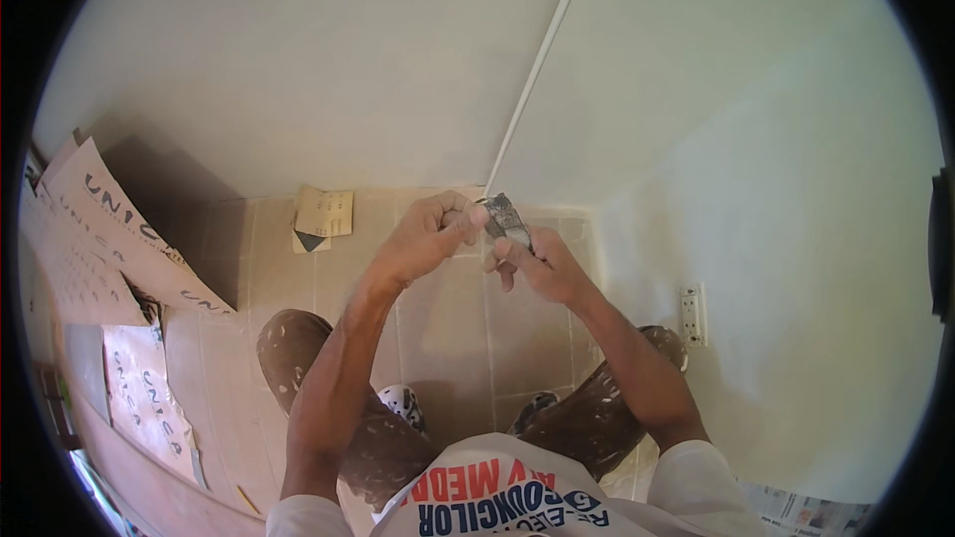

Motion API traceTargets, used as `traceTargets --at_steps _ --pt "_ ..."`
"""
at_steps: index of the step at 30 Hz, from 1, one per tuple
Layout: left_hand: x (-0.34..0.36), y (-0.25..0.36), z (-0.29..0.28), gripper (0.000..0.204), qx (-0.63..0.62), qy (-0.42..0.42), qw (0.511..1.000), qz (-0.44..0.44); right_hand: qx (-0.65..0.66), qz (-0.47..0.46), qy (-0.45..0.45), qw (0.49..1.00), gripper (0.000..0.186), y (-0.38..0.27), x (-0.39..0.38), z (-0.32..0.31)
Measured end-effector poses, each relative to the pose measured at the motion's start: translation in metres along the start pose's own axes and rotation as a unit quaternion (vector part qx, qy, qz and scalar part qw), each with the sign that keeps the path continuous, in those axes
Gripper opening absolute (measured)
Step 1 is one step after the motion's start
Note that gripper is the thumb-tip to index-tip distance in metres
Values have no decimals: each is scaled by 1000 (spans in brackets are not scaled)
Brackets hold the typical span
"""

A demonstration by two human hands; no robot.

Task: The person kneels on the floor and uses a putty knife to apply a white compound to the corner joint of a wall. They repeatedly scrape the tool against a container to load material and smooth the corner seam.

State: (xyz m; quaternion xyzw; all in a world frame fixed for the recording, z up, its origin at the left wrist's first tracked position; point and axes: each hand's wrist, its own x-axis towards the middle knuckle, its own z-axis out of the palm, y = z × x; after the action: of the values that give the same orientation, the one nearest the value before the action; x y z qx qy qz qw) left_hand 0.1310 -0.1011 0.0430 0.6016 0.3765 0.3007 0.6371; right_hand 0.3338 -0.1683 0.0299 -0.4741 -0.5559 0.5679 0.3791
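Observation:
Between my two hands, in front of the wall corner, is a small dark grey piece of what looks like worn sandpaper (504, 218), mottled with white dust. My left hand (435, 230) pinches its left edge between thumb and fingers. From below and to the right, my right hand (538, 261) grips the lower end, its thumb lying against the piece and its fingers curled behind. Part of the piece is hidden by the fingers. Farther left on the tiles lies a folded tan sheet (326, 212) with a dark underside showing, close to the wall.
A white trim strip (542, 55) runs down the wall to the floor. On the right wall sits a socket outlet (692, 314). Large printed cardboard sheets (119, 209) lean at the left, and newspaper (811, 510) lies at lower right. My bent knees flank my arms.

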Motion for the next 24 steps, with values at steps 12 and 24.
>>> traceTargets --at_steps 12,24 --pt "-3 2 14 35 107 7 994 37 12 8 -32 999 39 -4 1 0" --pt "4 -28 10 17 97 49 994 30 -12 20 -12 1000 46 10 8 3"
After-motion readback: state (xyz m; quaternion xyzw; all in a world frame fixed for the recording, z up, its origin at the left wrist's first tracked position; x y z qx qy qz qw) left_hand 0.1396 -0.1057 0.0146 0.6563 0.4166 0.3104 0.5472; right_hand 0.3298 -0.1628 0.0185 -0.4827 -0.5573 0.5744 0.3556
